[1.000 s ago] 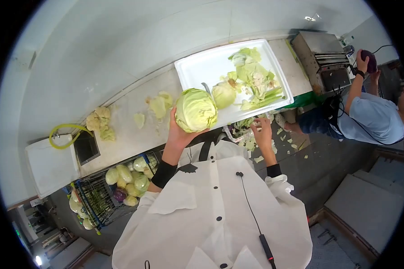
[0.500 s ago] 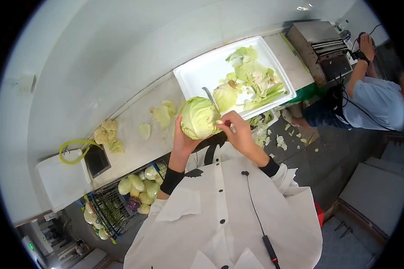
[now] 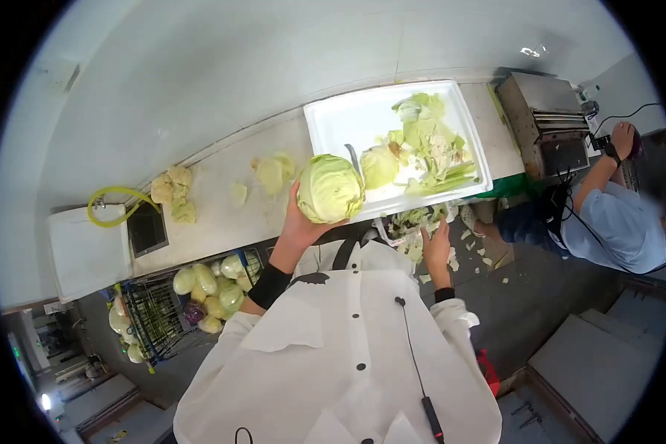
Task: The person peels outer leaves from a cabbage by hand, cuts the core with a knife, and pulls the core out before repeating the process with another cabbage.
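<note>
1 cabbage point(image 3: 330, 189) is cupped from below in the left hand point(image 3: 297, 226) at the counter's point(image 3: 214, 214) edge, clear of the tray point(image 3: 333, 122), while the right hand point(image 3: 436, 248), fingers spread and empty, is lowered beside a scrap bag point(image 3: 411, 220).

Right hand point(image 3: 436, 248) off the round pale-green cabbage head point(image 3: 330, 189) since half a second ago, now lowered beside the container of green leaf scraps point(image 3: 411, 220) below the counter's front edge; left hand point(image 3: 297, 226) alone gripping.

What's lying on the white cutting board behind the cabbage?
On the white cutting board: a second trimmed cabbage, a knife and loose leaves. The held cabbage, in the left hand, covers the board's near corner.
</note>
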A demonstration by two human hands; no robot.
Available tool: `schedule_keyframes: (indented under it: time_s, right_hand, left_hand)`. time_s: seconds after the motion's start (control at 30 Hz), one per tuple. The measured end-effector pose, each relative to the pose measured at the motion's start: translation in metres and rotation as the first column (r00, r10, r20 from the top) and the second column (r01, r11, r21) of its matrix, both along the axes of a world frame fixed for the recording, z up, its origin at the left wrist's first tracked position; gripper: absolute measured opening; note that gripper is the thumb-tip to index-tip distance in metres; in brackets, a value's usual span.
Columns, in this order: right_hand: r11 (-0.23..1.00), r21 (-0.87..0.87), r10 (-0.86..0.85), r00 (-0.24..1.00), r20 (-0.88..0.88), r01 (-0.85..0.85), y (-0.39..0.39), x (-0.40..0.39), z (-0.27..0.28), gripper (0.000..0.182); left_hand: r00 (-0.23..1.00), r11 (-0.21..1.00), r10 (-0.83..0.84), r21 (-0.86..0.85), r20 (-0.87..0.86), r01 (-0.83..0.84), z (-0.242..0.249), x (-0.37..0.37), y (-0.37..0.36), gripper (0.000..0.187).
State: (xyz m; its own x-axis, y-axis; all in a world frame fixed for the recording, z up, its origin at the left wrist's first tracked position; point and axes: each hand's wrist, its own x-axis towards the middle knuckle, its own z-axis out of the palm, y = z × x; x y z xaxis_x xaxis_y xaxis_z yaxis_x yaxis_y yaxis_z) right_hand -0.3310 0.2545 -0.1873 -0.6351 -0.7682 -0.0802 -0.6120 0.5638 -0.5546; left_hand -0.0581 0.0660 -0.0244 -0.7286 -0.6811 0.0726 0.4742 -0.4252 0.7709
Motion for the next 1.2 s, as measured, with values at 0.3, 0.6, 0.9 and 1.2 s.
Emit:
schedule_keyframes:
  time_s: [0.3, 0.6, 0.9, 1.2]
  right_hand:
    - [0.769, -0.608, 0.460, 0.829, 0.317, -0.195, -0.101, 0.079, 0.176, 0.015]
    - [0.654, -0.313, 0.735, 0.677, 0.046, -0.689, -0.147, 0.122, 0.115, 0.043]
    - [0.741, -0.327, 0.648, 0.498, 0.576, -0.586, -0.164, 0.172, 0.105, 0.034]
    - [0.764, -0.392, 0.643, 0.556, 0.526, -0.512, -0.165, 0.237, 0.142, 0.029]
  left_hand:
    - [0.980, 0.843, 0.150, 0.501, 0.132, -0.196, -0.023, -0.004, -0.001, 0.060]
    - [0.836, 0.742, 0.425, 0.394, 0.349, -0.542, -0.062, 0.049, 0.024, 0.070]
    - [0.816, 0.753, 0.489, 0.323, 0.309, -0.573, -0.076, 0.104, 0.020, 0.080]
    - [0.932, 0.768, 0.350, 0.542, 0.093, -0.342, -0.070, 0.162, 0.001, 0.050]
